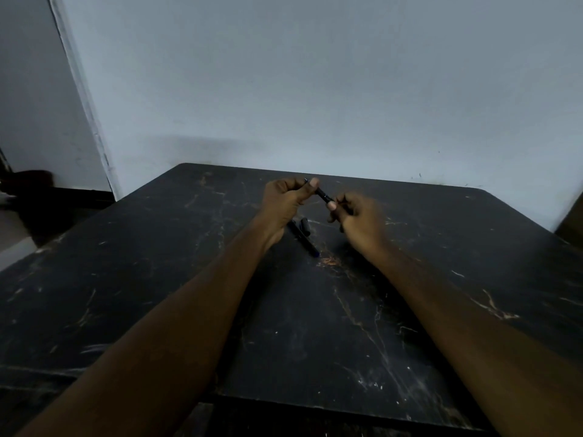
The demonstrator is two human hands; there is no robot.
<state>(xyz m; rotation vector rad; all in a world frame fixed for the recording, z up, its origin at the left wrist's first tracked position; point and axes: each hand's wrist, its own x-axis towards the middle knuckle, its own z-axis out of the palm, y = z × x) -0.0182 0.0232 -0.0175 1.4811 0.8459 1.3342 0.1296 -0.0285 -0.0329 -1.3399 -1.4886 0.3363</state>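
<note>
Both hands are raised over the far middle of a scratched black table [157, 263]. My left hand [284, 200] grips one end of a thin black pen [322, 194], thumb pressed on top. My right hand [356, 217] pinches the pen's other end between thumb and curled fingers. The pen slants from upper left to lower right between the two hands. Below them a second black pen [304, 242] with a blue tip lies on the table, and a short black cap [304, 224] rests beside it.
A pale grey-blue wall [315, 89] rises right behind the table's far edge. To the left there is a door frame and a dark shape on the floor [28, 181]. The table's right edge ends near a dark object [571, 222].
</note>
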